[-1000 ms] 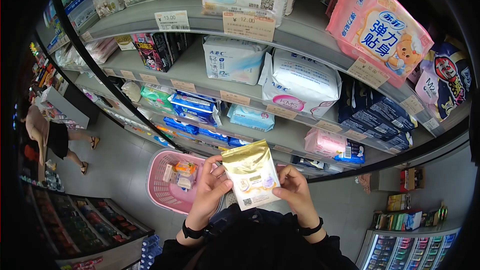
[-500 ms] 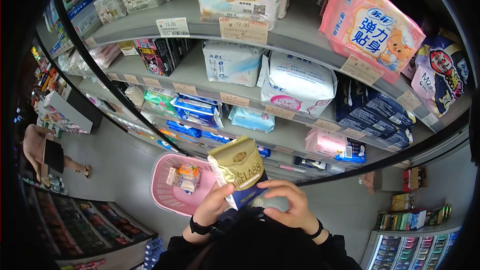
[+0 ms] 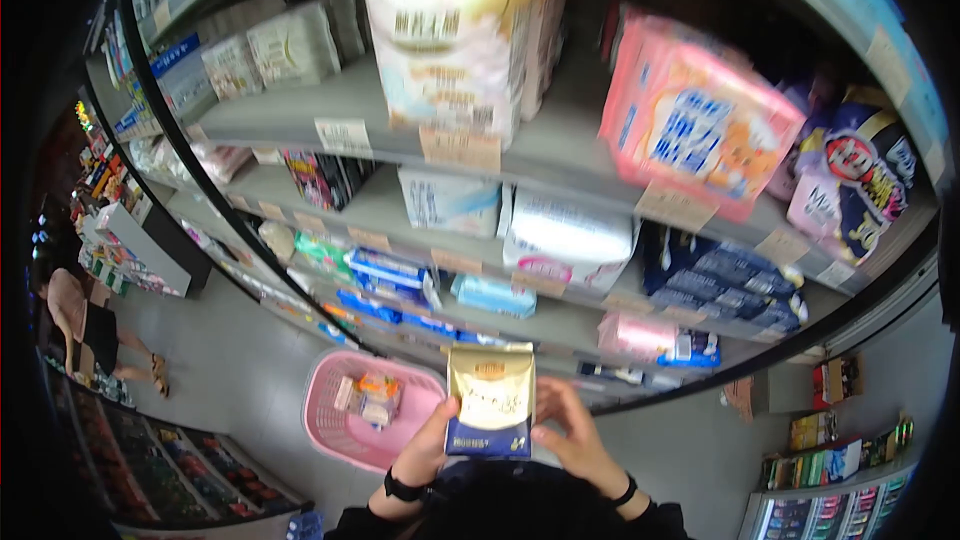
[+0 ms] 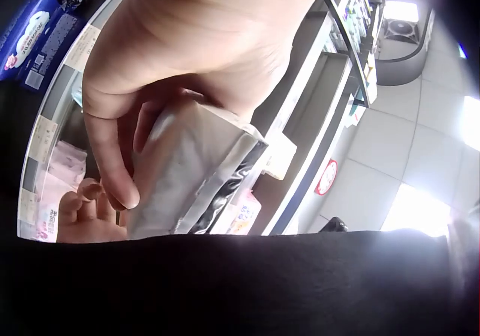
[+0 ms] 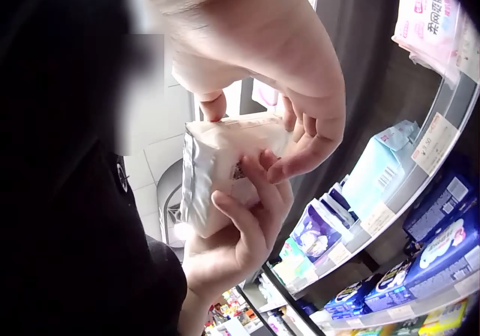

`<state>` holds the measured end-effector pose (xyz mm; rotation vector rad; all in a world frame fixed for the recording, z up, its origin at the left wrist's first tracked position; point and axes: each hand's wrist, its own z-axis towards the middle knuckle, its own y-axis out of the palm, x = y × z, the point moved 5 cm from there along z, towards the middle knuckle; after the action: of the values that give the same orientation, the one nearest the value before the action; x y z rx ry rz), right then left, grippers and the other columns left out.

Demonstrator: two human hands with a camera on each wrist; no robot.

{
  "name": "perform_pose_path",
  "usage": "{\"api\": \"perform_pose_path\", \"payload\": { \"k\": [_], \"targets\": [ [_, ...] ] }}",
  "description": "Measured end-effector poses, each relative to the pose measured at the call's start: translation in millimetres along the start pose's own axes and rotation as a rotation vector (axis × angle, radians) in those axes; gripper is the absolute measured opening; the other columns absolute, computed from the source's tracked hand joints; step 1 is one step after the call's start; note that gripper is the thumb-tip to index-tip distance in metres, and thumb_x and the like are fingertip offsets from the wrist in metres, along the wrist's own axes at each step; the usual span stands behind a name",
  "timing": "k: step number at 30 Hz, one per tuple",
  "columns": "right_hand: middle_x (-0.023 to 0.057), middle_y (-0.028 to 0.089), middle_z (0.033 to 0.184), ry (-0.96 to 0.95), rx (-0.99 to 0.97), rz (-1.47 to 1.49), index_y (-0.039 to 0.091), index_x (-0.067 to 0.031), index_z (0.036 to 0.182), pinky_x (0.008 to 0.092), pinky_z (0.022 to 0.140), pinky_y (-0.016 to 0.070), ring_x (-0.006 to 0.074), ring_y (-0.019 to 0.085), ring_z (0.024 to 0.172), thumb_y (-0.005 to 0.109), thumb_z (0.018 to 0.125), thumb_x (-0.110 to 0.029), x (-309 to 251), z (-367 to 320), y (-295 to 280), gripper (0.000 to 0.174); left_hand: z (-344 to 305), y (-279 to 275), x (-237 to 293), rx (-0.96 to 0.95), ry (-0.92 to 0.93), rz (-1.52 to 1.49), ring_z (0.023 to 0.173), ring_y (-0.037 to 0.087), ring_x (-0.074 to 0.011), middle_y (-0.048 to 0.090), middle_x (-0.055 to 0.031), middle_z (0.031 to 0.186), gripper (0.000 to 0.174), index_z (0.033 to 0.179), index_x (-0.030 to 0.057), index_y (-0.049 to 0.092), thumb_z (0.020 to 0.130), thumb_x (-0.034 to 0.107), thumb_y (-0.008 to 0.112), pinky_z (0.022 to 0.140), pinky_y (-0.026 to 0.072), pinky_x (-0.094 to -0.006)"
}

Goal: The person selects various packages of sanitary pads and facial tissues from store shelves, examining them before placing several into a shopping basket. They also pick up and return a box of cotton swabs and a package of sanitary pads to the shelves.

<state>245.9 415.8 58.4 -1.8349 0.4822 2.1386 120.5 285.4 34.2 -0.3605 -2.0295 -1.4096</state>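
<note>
A small packet with a gold top, a cream middle and a dark blue lower band (image 3: 490, 405) is held upright before the body in the head view. My left hand (image 3: 422, 450) grips its left side, the thumb on the front edge. At the right edge is my right hand (image 3: 578, 440). In the right wrist view, the right hand (image 5: 262, 58) has its thumb and curled fingers against the packet's side (image 5: 214, 178), while the left hand's fingers (image 5: 259, 201) spread over its back. The left wrist view shows the left hand (image 4: 187, 58) curled around the packet (image 4: 187, 171).
Shelves of packaged goods (image 3: 570, 175) curve across the front. A pink basket (image 3: 322, 410) with a few small packages stands on the floor at the left. Farther left a person (image 3: 68, 310) is beside other shelving. A lit display case (image 3: 830, 510) is at the lower right.
The packet has turned from tilted to nearly straight, its front facing me. My right hand has closed in on its right edge. The shelves sit lower in the head view.
</note>
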Motion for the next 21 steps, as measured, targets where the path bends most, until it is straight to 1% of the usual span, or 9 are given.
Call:
{"api": "perform_pose_path", "payload": {
  "k": [6, 7, 8, 10, 11, 15, 18, 20, 21],
  "targets": [
    [0.0079, 0.058, 0.112, 0.111, -0.008, 0.025, 0.030, -0.0031, 0.140, 0.0275, 0.079, 0.0449, 0.0105, 0.059, 0.087, 0.069, 0.087, -0.011, 16.1, -3.3, -1.7, 0.067, 19.7, -33.7, -27.7, 0.078, -0.074, 0.052, 0.119, 0.055, -0.0231, 0.054, -0.0154, 0.132, 0.052, 0.138, -0.0031, 0.039, 0.098, 0.029, 0.049, 0.103, 0.0434, -0.0342],
    [0.0082, 0.059, 0.114, 0.125, -0.020, 0.002, 0.027, -0.0041, 0.141, 0.0259, 0.075, 0.0443, 0.0099, 0.058, 0.086, 0.071, 0.086, -0.012, 8.8, -3.5, -2.3, 0.071, 23.8, -32.3, -27.8, 0.125, -0.051, 0.117, 0.119, 0.056, -0.0263, 0.053, -0.0201, 0.133, 0.052, 0.136, -0.0057, 0.040, 0.098, 0.029, 0.047, 0.105, 0.0421, -0.0372],
    [0.0089, 0.057, 0.122, 0.137, -0.040, 0.002, 0.022, -0.0053, 0.144, 0.0290, 0.083, 0.0477, 0.0137, 0.061, 0.095, 0.073, 0.085, -0.012, 18.7, -4.3, -4.7, 0.078, 26.2, -32.0, -27.2, 0.116, -0.037, 0.129, 0.121, 0.054, -0.0246, 0.050, -0.0190, 0.136, 0.052, 0.139, -0.0043, 0.036, 0.097, 0.024, 0.050, 0.105, 0.0418, -0.0361],
    [0.0101, 0.055, 0.109, 0.046, 0.056, -0.030, 0.022, -0.0139, 0.146, 0.0292, 0.068, 0.0527, 0.0145, 0.060, 0.081, 0.071, 0.083, -0.003, 22.5, -9.4, -8.0, 0.081, 30.9, -43.5, -32.0, 0.114, 0.026, 0.238, 0.124, 0.050, -0.0225, 0.045, -0.0168, 0.139, 0.057, 0.143, -0.0023, 0.029, 0.095, 0.017, 0.053, 0.105, 0.0412, -0.0357],
    [0.0100, 0.055, 0.107, 0.062, 0.058, -0.031, 0.022, -0.0133, 0.146, 0.0288, 0.065, 0.0516, 0.0137, 0.060, 0.081, 0.071, 0.081, 0.000, 22.0, -10.8, -9.3, 0.082, 31.0, -40.0, -33.6, 0.082, 0.014, 0.258, 0.126, 0.046, -0.0202, 0.042, -0.0137, 0.141, 0.065, 0.145, -0.0008, 0.023, 0.092, 0.011, 0.059, 0.106, 0.0383, -0.0329],
    [0.0108, 0.055, 0.106, 0.094, 0.039, 0.143, 0.017, -0.0139, 0.148, 0.0282, 0.063, 0.0506, 0.0138, 0.059, 0.079, 0.070, 0.081, 0.000, 24.1, -15.1, -11.3, 0.086, 19.5, -7.0, -29.6, 0.090, 0.043, 0.538, 0.128, 0.041, -0.0173, 0.042, -0.0114, 0.139, 0.072, 0.146, -0.0011, 0.023, 0.089, 0.012, 0.066, 0.107, 0.0316, -0.0287],
    [0.0130, 0.056, 0.108, 0.134, 0.007, 0.164, 0.014, -0.0148, 0.149, 0.0299, 0.066, 0.0518, 0.0164, 0.061, 0.086, 0.070, 0.082, 0.000, 36.6, -20.2, -12.3, 0.089, 11.6, -14.2, -40.8, 0.111, 0.031, 0.533, 0.128, 0.040, -0.0171, 0.042, -0.0117, 0.139, 0.073, 0.146, -0.0014, 0.022, 0.090, 0.015, 0.066, 0.107, 0.0319, -0.0291],
    [0.0144, 0.058, 0.113, 0.223, -0.064, 0.089, 0.010, -0.0147, 0.150, 0.0340, 0.079, 0.0515, 0.0213, 0.060, 0.100, 0.068, 0.085, -0.001, 53.0, -24.1, -9.1, 0.088, 8.0, -29.4, -50.5, 0.150, -0.024, 0.596, 0.129, 0.040, -0.0167, 0.042, -0.0109, 0.140, 0.076, 0.147, -0.0004, 0.020, 0.089, 0.012, 0.067, 0.106, 0.0334, -0.0292],
    [0.0145, 0.058, 0.113, 0.224, -0.084, 0.098, 0.009, -0.0144, 0.150, 0.0346, 0.080, 0.0511, 0.0215, 0.060, 0.101, 0.068, 0.086, -0.001, 55.3, -26.1, -8.2, 0.089, 3.0, -30.5, -52.1, 0.180, 0.087, 0.549, 0.116, 0.048, -0.0150, 0.051, -0.0095, 0.128, 0.064, 0.143, 0.0021, 0.032, 0.089, 0.014, 0.064, 0.095, 0.0401, -0.0287]
  ]
}}
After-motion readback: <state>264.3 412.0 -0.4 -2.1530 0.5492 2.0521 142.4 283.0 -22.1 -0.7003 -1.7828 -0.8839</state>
